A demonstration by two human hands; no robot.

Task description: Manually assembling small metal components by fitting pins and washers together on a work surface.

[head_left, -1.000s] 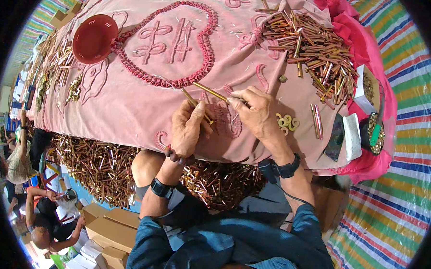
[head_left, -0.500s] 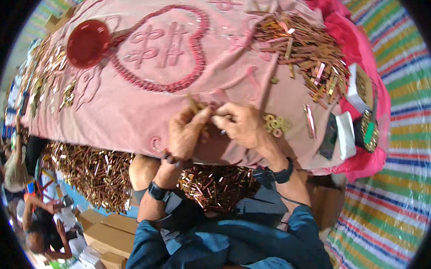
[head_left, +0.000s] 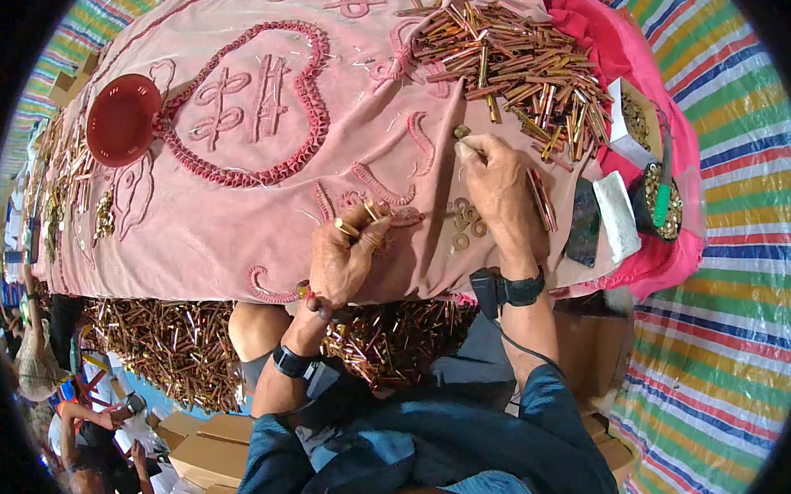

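- At the bottom of the frame, a dark blue shirt (head_left: 440, 443) covers the person's torso and upper arms; cardboard boxes (head_left: 214, 453) stand at lower left.
- Below the near edge of the pink-covered worktop (head_left: 206, 239), a heap of coppery tubes (head_left: 167, 334) spreads from lower left toward the centre.
- A black wristband (head_left: 292, 362) circles the left wrist, a black strapped device (head_left: 506, 292) the right.
- Near the middle of the frame, the left hand (head_left: 342, 261) is over the worktop, its grip clamped on short gold tubes (head_left: 346, 228) whose ends poke out past the thumb and fingers.
- Right of centre and higher up, the right hand (head_left: 497, 188) reaches out with its fingertips drawn close together, just beside a small olive piece (head_left: 461, 131); I cannot tell whether its grip has hold of anything.
- Small olive rings (head_left: 465, 224) lie clustered between the hands, near the right forearm.
- Right of that hand are pinkish tubes (head_left: 543, 200), a dark flat slab (head_left: 583, 224) and a white pad (head_left: 617, 220).
- Farther right, a green-handled tool (head_left: 661, 206) lies against a black dish (head_left: 641, 203) of gold bits; above stands a white box (head_left: 625, 135).
- At upper left, a red bowl (head_left: 123, 120) touches heart-shaped pink trim (head_left: 319, 111).
- A pile of metallic tubes (head_left: 518, 67) fills the upper right of the worktop.
- Striped sheeting (head_left: 730, 262) runs down the right edge.
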